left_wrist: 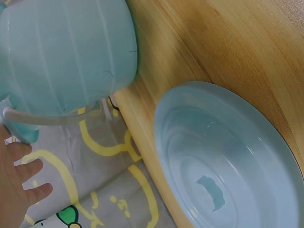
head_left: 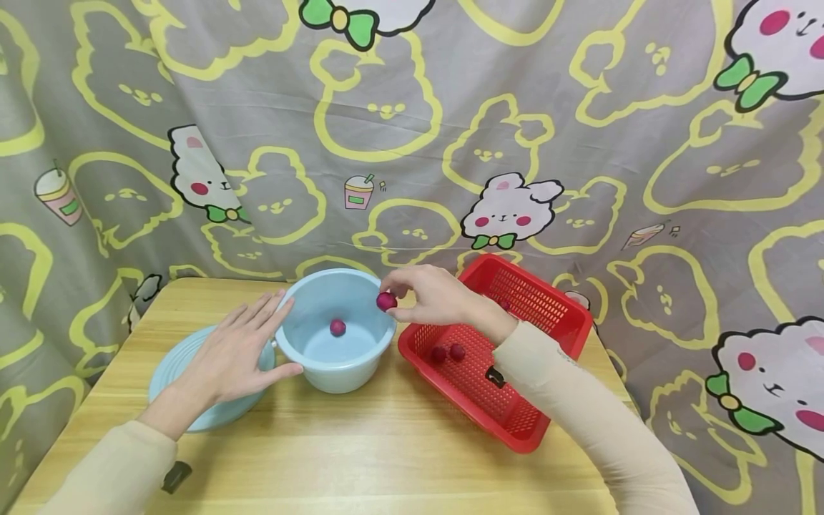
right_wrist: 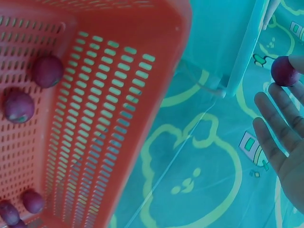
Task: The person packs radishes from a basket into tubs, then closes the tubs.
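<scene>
One-handed, pinched a fruit (head_left: 387, 302) in right hand (head_left: 434, 295) by tub's (head_left: 341, 377) right rim, best lowered gently, with left hand (head_left: 238, 350) spread.

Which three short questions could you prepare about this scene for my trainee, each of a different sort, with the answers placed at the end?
1. Short answer: what does the right hand hold?

2. True or false: in the head view, the red basket stands to the right of the blue bucket.

3. Multiple choice: in the head view, how many objects can be seen lying inside the bucket? A) none; B) one; C) four.

Key:
1. A round dark-red item, probably a fruit, pinched between thumb and fingers.
2. True.
3. B: one similar item.
</scene>
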### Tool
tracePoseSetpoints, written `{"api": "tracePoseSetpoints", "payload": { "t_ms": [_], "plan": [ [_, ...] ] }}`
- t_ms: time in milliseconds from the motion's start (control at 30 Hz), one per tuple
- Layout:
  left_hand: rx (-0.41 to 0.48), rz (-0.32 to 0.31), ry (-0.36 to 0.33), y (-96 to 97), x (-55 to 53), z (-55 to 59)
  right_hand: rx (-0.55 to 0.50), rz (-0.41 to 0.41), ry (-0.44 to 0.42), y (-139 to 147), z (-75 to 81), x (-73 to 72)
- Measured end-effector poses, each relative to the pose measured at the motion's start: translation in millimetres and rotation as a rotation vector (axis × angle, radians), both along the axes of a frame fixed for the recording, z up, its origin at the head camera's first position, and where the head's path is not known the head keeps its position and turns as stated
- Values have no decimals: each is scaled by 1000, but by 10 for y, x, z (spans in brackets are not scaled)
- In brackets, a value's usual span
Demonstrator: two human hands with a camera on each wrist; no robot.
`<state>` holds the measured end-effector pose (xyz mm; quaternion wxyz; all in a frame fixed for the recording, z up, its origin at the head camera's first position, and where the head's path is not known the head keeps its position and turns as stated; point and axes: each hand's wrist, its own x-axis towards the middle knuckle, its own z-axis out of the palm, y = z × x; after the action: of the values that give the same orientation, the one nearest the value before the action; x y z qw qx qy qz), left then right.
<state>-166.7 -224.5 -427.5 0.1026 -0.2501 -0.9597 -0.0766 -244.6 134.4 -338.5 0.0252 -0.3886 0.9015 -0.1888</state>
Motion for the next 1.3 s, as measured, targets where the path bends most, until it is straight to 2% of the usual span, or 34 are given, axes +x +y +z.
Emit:
{"api": "tracePoseSetpoints", "payload": {
  "t_ms": [667,933,1300],
  "plan": [
    [5,-6,11,1,-1,-11,93,101,-4,-409,-122,-18],
    [-2,-3,11,2,-1,-5,99,112,-35,-484,-228,-33],
    [-6,6,-15,4,2,3,156,104,-49,-551,-294,-18]
  ]
}}
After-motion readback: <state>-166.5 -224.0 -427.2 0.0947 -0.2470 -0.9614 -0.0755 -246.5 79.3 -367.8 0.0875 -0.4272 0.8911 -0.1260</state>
